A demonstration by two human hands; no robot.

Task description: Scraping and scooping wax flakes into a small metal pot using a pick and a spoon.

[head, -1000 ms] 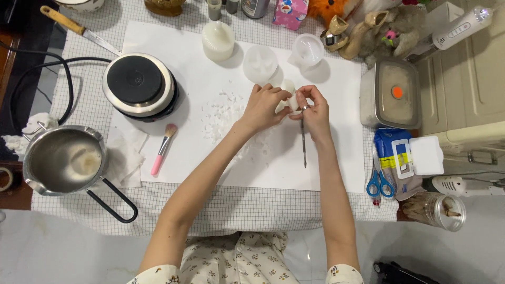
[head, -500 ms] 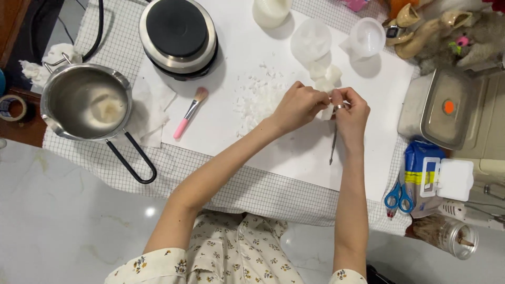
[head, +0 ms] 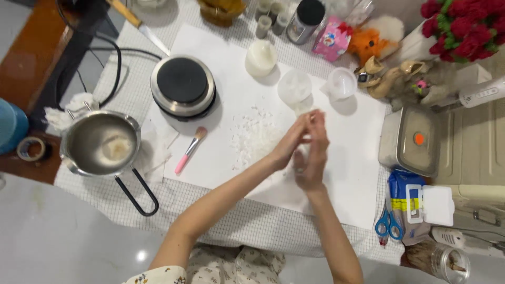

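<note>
Left hand (head: 293,141) and right hand (head: 313,158) are pressed palm to palm above the white sheet (head: 347,158); what they enclose cannot be determined (grip hidden). White flakes (head: 252,134) lie just left of them; a clear mould (head: 294,87) stands just beyond the fingertips

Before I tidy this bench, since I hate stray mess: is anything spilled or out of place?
Yes. White flakes lie scattered loose over the white sheet, just left of the left hand and right hand. A crumpled tissue sits bunched beside the steel pot.
</note>
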